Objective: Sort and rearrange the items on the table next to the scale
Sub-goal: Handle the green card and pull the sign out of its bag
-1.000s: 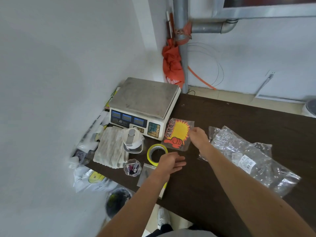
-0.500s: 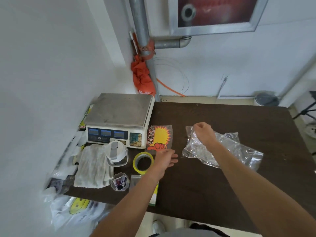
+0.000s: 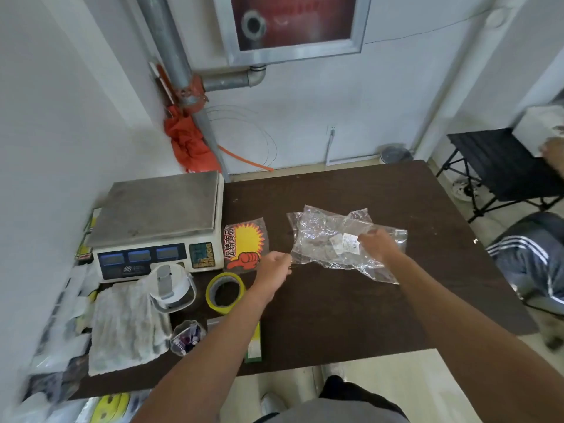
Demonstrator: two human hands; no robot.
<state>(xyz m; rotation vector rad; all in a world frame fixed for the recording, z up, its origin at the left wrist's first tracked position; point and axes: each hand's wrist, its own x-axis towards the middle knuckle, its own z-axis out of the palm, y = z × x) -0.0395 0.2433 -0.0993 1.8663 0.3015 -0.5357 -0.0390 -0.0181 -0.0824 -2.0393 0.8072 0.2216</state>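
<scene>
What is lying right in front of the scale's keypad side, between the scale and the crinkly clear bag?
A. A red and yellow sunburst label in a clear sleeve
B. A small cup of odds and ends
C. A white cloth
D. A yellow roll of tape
A: the sunburst label lies flat on the table just right of the scale, with the clear plastic bag further right.

Bare forearms, no sleeves; grey top (image 3: pixel 335 413), dark trousers (image 3: pixel 341 389)
</scene>
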